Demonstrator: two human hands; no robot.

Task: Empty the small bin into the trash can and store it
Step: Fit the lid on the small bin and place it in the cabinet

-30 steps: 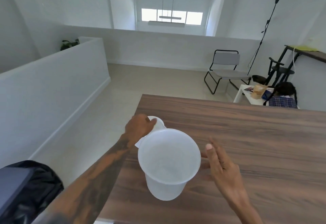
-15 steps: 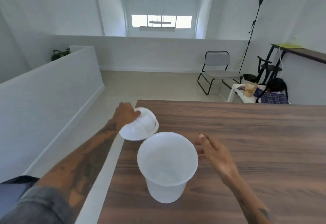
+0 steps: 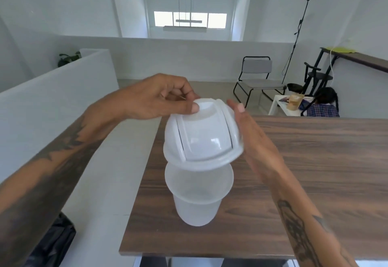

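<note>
The small translucent white bin [image 3: 197, 201] stands upright on the wooden table [image 3: 304, 161] near its left edge. A white domed swing lid [image 3: 202, 138] hovers tilted just above the bin's rim. My left hand [image 3: 159, 96] pinches the lid's far top edge between thumb and fingers. My right hand [image 3: 252, 138] lies flat against the lid's right side, fingers straight. The trash can with a black liner [image 3: 52, 243] shows at the bottom left, on the floor beside the table.
A low white wall [image 3: 52, 103] runs along the left. Beyond the table stand a grey folding chair [image 3: 255, 77], a small white side table [image 3: 281, 107] with a drink on it, and a person sitting on the floor at the right.
My left hand has carried the lid from the table's left side to above the bin. My right hand has risen from beside the bin's rim to the lid's right side.
</note>
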